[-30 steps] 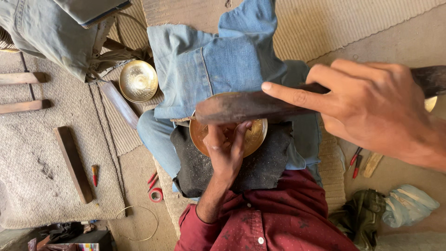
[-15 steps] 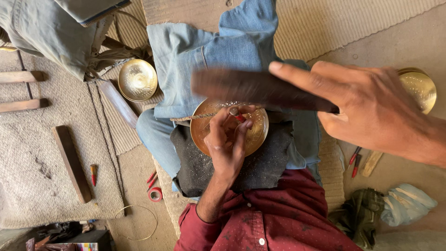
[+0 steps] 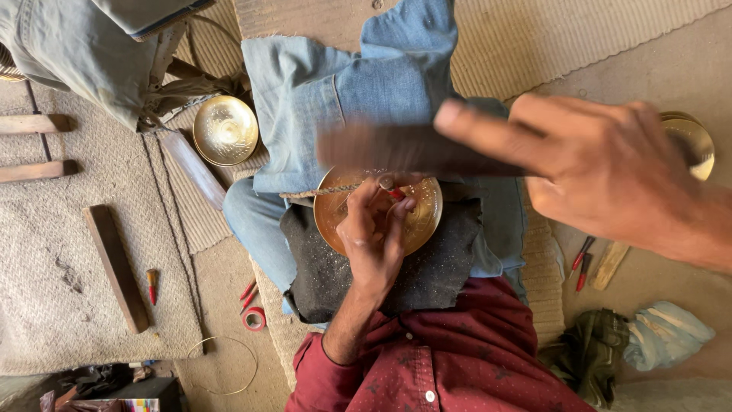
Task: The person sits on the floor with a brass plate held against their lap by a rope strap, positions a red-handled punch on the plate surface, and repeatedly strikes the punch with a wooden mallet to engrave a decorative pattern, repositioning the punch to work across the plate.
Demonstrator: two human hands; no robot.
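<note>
A round brass plate (image 3: 427, 217) rests on a dark speckled cloth (image 3: 450, 282) over my lap. My left hand (image 3: 374, 236) presses on the plate and pinches a small red-tipped punch (image 3: 393, 189) upright near the plate's upper edge. My right hand (image 3: 602, 168) comes in from the right, close to the camera, gripping a dark wooden stick (image 3: 396, 149). The stick is motion-blurred and hangs just above the punch and the plate's top rim.
A brass bowl (image 3: 225, 130) sits on the mat at upper left, another brass bowl (image 3: 694, 141) behind my right hand. A wooden block (image 3: 114, 267), red tape roll (image 3: 254, 318), wire ring (image 3: 225, 366) and red-handled tools (image 3: 583, 259) lie around. Bundled cloths (image 3: 663, 336) are lower right.
My right hand has lifted the wooden stick up off the plate's top edge and come closer to the camera. My left hand has stayed on the plate with the punch.
</note>
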